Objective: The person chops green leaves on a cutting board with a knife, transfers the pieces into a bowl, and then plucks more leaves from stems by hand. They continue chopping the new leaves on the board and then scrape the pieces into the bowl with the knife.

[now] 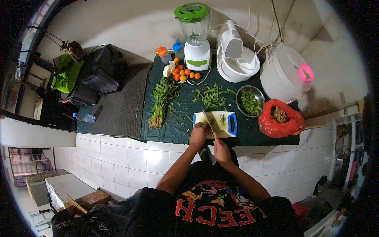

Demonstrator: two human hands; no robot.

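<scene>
My right hand (pixel 222 151) is closed round the handle of a knife (pixel 208 122), its blade slanting up and left over the cutting board (pixel 225 133). The board is white with blue ends and lies near the counter's front edge. At its left side my left hand (pixel 198 135) rests with curled fingers close to the blade; whatever they hold is hidden. Chopped green bits (pixel 222 119) lie on the board. Behind it are loose leafy greens (pixel 214 96). A metal bowl (pixel 238 103) of chopped greens (pixel 250 103) stands to the right.
A bundle of leafy stems (pixel 162 98) lies left, below several tomatoes (pixel 182 72). Behind stand a blender (pixel 197 55), a stand mixer (pixel 233 49) and a white lidded container (pixel 282 75). A red plastic bag (pixel 278 128) sits at the right front edge.
</scene>
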